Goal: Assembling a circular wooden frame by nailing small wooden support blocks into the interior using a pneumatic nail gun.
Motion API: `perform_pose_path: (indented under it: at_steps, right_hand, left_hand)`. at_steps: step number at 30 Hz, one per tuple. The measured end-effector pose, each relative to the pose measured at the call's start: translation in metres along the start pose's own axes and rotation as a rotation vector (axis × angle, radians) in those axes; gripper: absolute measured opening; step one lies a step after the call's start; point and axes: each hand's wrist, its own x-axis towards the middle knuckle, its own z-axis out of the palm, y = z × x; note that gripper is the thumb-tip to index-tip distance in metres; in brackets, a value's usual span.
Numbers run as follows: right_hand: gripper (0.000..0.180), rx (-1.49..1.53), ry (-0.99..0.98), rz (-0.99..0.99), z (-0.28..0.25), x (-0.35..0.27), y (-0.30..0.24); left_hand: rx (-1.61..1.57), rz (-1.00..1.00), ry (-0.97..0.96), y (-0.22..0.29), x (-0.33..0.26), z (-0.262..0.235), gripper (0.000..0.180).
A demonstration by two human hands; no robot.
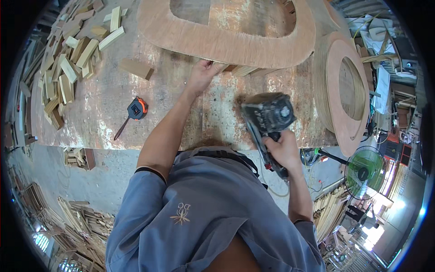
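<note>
My left hand (201, 78) is at the near edge of a large rounded plywood frame (226, 47), its fingers closed on the edge and partly hidden beneath it. Wood blocks (243, 70) show under that edge, just right of the fingers. My right hand (284, 152) is wrapped round the handle of a dark, worn nail gun (267, 113). The gun is over the near side of the workbench (213, 118), apart from the frame, its head pointing away from me. A thin hose hangs below the gun.
Many loose wood blocks (68, 72) are heaped on the left, with a single block (137, 69) lying apart. A tape measure (137, 109) rests nearer. To the right are stacked oval plywood rings (333, 90), overhanging the bench edge, and a green fan (364, 172) stands below.
</note>
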Motion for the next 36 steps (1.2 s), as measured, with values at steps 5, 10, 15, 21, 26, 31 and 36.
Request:
perform_pose_path:
  at_steps: [5,10,15,21,26,31,36]
  right_hand:
    - [0.012,-0.023,0.014,0.094,-0.05,0.006,-0.051]
    - [0.013,0.082,-0.013,0.071,-0.081,0.037,-0.088]
    - [0.013,0.057,-0.138,-0.033,-0.082,0.072,-0.126]
    - [0.023,0.004,-0.173,-0.051,-0.073,0.093,-0.142]
    - [0.024,-0.024,-0.218,-0.038,-0.069,0.099,-0.15]
    - [0.024,-0.107,-0.198,-0.013,-0.066,0.101,-0.161]
    - [0.023,-0.131,-0.187,-0.041,-0.064,0.105,-0.161]
  left_hand:
    - [-0.039,-0.012,-0.002,0.004,0.001,-0.004,0.027]
    - [-0.048,-0.033,-0.028,0.01,0.0,0.0,0.023]
    - [-0.083,-0.002,-0.01,0.006,0.001,0.0,0.031]
    - [-0.108,0.044,-0.035,0.007,0.0,0.002,0.028]
    - [-0.125,0.066,-0.039,0.005,-0.001,0.001,0.028]
    - [-0.142,0.079,-0.062,0.003,0.001,-0.003,0.027]
    - [-0.096,0.043,-0.049,0.003,0.002,-0.002,0.027]
